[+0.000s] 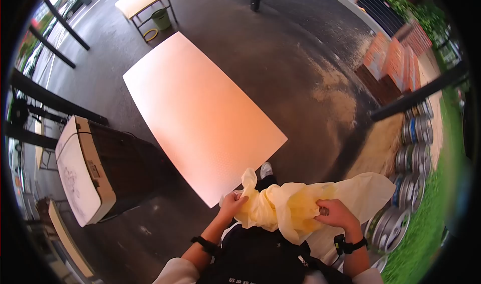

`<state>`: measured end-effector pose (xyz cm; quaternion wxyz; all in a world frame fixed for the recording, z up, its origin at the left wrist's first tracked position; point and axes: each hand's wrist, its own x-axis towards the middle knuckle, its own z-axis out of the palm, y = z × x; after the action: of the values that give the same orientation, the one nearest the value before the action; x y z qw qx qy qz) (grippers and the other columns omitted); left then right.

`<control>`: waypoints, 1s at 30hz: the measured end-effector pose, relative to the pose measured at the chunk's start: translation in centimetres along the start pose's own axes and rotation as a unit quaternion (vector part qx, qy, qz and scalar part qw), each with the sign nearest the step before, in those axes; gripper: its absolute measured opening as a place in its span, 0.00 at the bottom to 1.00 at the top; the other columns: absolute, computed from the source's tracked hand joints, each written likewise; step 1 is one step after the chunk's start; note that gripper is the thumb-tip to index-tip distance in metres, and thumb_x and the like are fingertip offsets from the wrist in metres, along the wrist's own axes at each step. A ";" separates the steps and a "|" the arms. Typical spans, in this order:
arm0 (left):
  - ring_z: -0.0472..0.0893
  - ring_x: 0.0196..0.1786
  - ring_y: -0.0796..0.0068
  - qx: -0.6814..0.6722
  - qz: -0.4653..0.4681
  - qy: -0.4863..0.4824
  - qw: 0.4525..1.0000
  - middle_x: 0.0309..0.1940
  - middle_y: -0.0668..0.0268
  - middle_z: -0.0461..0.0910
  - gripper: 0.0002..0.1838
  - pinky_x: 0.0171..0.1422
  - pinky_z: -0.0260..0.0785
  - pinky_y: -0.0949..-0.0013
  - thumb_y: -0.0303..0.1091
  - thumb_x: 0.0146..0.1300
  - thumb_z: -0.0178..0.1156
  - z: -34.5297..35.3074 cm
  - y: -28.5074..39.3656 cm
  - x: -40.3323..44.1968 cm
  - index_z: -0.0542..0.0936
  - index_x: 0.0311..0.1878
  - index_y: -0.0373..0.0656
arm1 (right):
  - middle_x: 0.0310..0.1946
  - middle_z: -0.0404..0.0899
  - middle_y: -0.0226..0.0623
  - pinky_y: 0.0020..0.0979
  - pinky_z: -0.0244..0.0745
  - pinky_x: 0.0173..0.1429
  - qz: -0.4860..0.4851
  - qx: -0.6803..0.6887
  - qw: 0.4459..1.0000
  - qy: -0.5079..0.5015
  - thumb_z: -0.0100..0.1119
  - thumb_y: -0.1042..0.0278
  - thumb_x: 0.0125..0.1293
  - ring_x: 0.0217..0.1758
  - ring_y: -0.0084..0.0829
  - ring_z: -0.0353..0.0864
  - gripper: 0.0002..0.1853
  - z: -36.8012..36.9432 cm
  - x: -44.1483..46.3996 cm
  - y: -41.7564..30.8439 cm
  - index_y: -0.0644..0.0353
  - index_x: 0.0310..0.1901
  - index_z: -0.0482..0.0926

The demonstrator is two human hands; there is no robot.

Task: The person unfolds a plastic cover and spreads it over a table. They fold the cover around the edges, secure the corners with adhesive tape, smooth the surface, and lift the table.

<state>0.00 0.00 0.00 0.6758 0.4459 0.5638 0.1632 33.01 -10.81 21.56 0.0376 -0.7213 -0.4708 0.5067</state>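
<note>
A bunched, thin yellow sheet stretches between my two hands in front of my body. My left hand is closed on its left end, beside the near corner of the long pale table. Gripping the crumpled middle-right part is my right hand, its fingers partly hidden in the folds. A paler, looser part of the sheet spreads out past my right hand. Both wrists wear black bands.
A white-topped cabinet stands at the left. Metal kegs line the right side near grass. Farther off are a small table, a green bucket, dark posts and reddish stacked boards.
</note>
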 end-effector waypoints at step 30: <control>0.84 0.46 0.62 -0.533 0.028 0.751 0.388 0.47 0.58 0.81 0.15 0.45 0.81 0.60 0.32 0.69 0.59 16.8 6.7 12.4 0.74 0.55 0.36 | 0.41 0.86 0.39 0.30 0.76 0.49 -0.343 -0.119 0.925 0.115 0.65 0.63 0.64 0.45 0.27 0.84 0.18 -60.1 50.5 -4.5 0.68 0.50 0.80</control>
<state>20.98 5.64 -2.94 0.0724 -0.2940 0.6269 0.7179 78.35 53.34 17.90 0.1769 -0.5685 -0.7382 0.3171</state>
